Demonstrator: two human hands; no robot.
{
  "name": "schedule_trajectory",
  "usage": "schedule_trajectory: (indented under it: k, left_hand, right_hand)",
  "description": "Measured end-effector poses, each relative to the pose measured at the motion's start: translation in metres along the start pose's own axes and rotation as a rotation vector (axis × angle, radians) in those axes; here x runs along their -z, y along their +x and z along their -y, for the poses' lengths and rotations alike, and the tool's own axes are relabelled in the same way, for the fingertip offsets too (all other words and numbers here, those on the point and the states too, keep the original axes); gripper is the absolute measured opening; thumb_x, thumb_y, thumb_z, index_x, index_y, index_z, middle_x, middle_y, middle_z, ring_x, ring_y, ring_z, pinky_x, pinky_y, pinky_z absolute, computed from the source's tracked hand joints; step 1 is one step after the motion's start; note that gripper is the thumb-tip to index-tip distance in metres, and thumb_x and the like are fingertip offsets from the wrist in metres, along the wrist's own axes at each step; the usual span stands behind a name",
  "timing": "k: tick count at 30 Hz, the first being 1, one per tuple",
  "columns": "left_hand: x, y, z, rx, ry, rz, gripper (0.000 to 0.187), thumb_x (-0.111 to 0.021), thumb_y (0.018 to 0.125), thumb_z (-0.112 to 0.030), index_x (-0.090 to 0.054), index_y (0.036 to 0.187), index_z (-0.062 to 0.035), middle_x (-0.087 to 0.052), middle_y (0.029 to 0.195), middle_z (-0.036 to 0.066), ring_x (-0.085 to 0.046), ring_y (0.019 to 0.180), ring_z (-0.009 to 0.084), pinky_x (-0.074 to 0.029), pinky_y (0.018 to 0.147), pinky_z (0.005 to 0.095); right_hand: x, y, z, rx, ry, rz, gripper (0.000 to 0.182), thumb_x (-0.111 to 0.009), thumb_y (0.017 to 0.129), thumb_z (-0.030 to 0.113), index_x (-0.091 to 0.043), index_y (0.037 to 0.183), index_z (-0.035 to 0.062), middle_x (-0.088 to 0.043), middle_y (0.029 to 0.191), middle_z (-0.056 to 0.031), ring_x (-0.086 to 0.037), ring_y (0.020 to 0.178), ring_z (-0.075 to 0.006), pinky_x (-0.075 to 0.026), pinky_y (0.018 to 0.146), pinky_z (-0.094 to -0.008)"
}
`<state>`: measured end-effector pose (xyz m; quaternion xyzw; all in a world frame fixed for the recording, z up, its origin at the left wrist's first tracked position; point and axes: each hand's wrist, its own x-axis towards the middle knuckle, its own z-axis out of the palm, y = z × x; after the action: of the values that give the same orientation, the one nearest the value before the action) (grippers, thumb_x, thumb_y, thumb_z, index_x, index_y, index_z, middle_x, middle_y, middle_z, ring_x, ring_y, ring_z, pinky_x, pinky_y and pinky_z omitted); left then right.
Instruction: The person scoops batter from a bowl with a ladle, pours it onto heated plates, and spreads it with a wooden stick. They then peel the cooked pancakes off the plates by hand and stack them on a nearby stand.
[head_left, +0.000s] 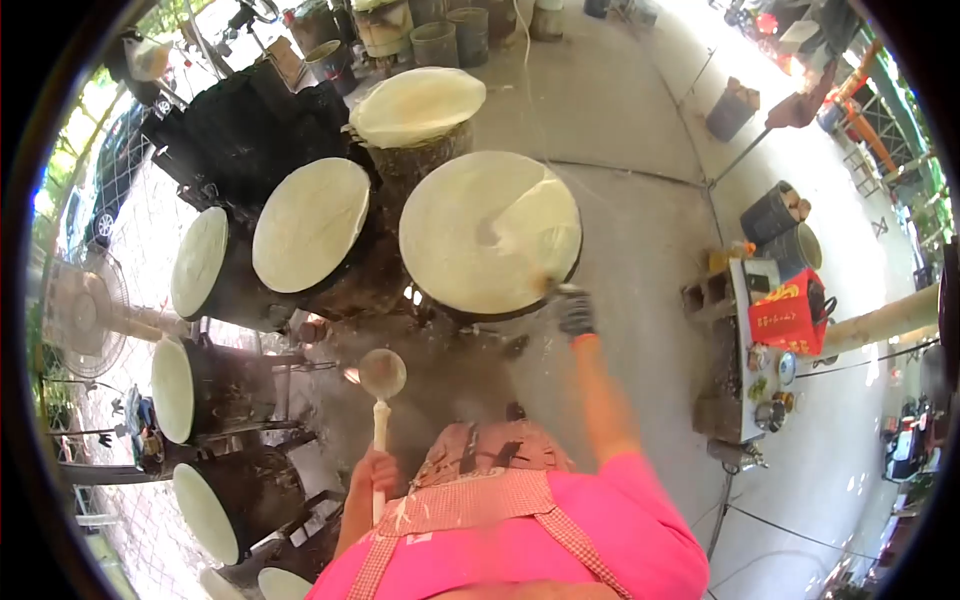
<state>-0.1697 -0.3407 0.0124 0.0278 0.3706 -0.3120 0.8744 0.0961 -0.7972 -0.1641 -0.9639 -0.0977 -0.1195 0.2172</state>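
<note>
My left hand [374,470] is wrapped round the pale handle of a ladle [382,374], whose round bowl points up and away from me. My right hand [575,312], in a dark glove with bare fingertips or a light patch, reaches to the lower right rim of a large round pale surface [450,240]. Its fingers are closed at a small brownish thing on that rim, too blurred to name. The pale surface has a lighter, wet-looking patch on its right side and rests on a dark drum-like base.
More round pale tops stand at the left, including an oval one [311,225] and one behind [418,107]. Dark stacked pieces [250,130] lie at the back left, a fan [88,312] at far left. At right, a table [750,400] bears a red bag [790,312]; buckets [797,248] stand behind.
</note>
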Motion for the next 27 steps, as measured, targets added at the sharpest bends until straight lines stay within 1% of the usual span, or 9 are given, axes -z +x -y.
schedule_trajectory:
  k: [1, 4, 6, 9, 12, 14, 16, 22, 27]
  left_hand:
    - [-0.010, -0.012, 0.001, -0.072, 0.079, 0.022, 0.029, -0.037, 0.086, -0.008, -0.041, 0.115, -0.0097, -0.032, 0.053, 0.000, -0.029, 0.038, 0.0055, -0.029, 0.033, 0.0198]
    - [-0.023, -0.026, -0.004, -0.145, 0.081, 0.028, 0.036, -0.036, 0.086, -0.008, -0.037, 0.121, -0.0106, -0.032, 0.053, 0.000, -0.030, 0.037, 0.0064, -0.029, 0.032, 0.0207]
    - [-0.023, -0.020, -0.005, -0.087, -0.035, 0.040, 0.034, -0.036, 0.086, -0.008, -0.039, 0.120, -0.0089, -0.033, 0.053, 0.000, -0.030, 0.037, 0.0069, -0.030, 0.032, 0.0216]
    - [0.004, -0.011, -0.023, 0.061, -0.189, 0.139, 0.032, -0.035, 0.086, -0.010, -0.041, 0.118, -0.0076, -0.035, 0.054, 0.000, -0.034, 0.039, 0.0083, -0.032, 0.034, 0.0234]
    - [0.009, -0.012, -0.026, 0.069, -0.182, 0.220, 0.036, -0.034, 0.087, -0.012, -0.040, 0.122, -0.0121, -0.038, 0.056, 0.002, -0.038, 0.042, 0.0097, -0.035, 0.038, 0.0245]
    - [-0.006, -0.013, -0.022, 0.015, -0.199, 0.191, 0.044, -0.034, 0.087, -0.012, -0.032, 0.130, -0.0207, -0.038, 0.057, 0.003, -0.039, 0.042, 0.0107, -0.037, 0.038, 0.0248]
    - [-0.015, -0.010, -0.022, -0.002, -0.204, 0.204, 0.042, -0.035, 0.086, -0.011, -0.035, 0.128, -0.0192, -0.036, 0.056, 0.003, -0.037, 0.042, 0.0104, -0.035, 0.037, 0.0239]
    - [-0.035, 0.040, -0.054, 0.076, -0.193, 0.224, 0.037, -0.036, 0.086, -0.012, -0.043, 0.122, -0.0162, -0.033, 0.055, 0.001, -0.032, 0.039, 0.0088, -0.028, 0.033, 0.0224]
    - [-0.109, 0.106, -0.081, 0.112, 0.030, 0.183, 0.011, -0.040, 0.085, -0.013, -0.049, 0.081, -0.0077, -0.032, 0.052, -0.001, -0.029, 0.036, 0.0080, -0.026, 0.030, 0.0223]
  right_hand:
    - [0.063, 0.001, 0.032, -0.481, 0.264, 0.115, 0.019, -0.053, 0.077, 0.028, -0.059, 0.070, 0.0122, -0.057, 0.061, -0.0089, -0.054, 0.052, -0.0225, -0.043, 0.054, -0.0376]
    - [0.071, -0.023, 0.066, -1.009, 0.839, -0.019, 0.016, -0.052, 0.075, 0.024, -0.062, 0.076, 0.0121, -0.057, 0.064, -0.0084, -0.051, 0.049, -0.0207, -0.043, 0.053, -0.0345]
    - [0.050, -0.037, 0.122, -1.093, 1.083, -0.072, 0.042, -0.059, 0.073, 0.047, -0.046, 0.057, 0.0117, -0.042, 0.044, -0.0010, -0.038, 0.035, -0.0137, -0.031, 0.034, -0.0294]
    - [-0.012, -0.081, 0.082, -0.529, 0.696, -0.052, 0.023, -0.058, 0.074, 0.027, -0.060, 0.082, 0.0063, -0.055, 0.061, -0.0037, -0.049, 0.050, -0.0162, -0.041, 0.046, -0.0290]
    - [-0.052, -0.069, -0.008, -0.559, 1.323, -0.322, 0.031, -0.053, 0.075, 0.026, -0.058, 0.100, 0.0079, -0.061, 0.076, -0.0066, -0.057, 0.068, -0.0239, -0.046, 0.064, -0.0372]
    - [0.043, -0.007, 0.011, -0.785, 1.146, -0.263, 0.032, -0.049, 0.077, 0.030, -0.057, 0.101, 0.0105, -0.062, 0.077, -0.0107, -0.058, 0.070, -0.0291, -0.045, 0.065, -0.0403]
    - [0.113, 0.041, 0.030, -0.940, -0.012, 0.071, 0.026, -0.047, 0.078, 0.031, -0.061, 0.093, 0.0150, -0.061, 0.077, -0.0133, -0.057, 0.070, -0.0324, -0.045, 0.062, -0.0411]
    - [0.127, 0.018, 0.058, -0.039, -0.284, 0.180, 0.030, -0.044, 0.080, 0.041, -0.057, 0.094, 0.0172, -0.060, 0.066, -0.0110, -0.057, 0.062, -0.0308, -0.043, 0.051, -0.0436]
    - [0.126, -0.007, 0.031, -0.701, -0.153, 0.213, 0.034, -0.038, 0.083, 0.043, -0.055, 0.104, 0.0224, -0.058, 0.065, -0.0126, -0.057, 0.060, -0.0283, -0.045, 0.052, -0.0406]
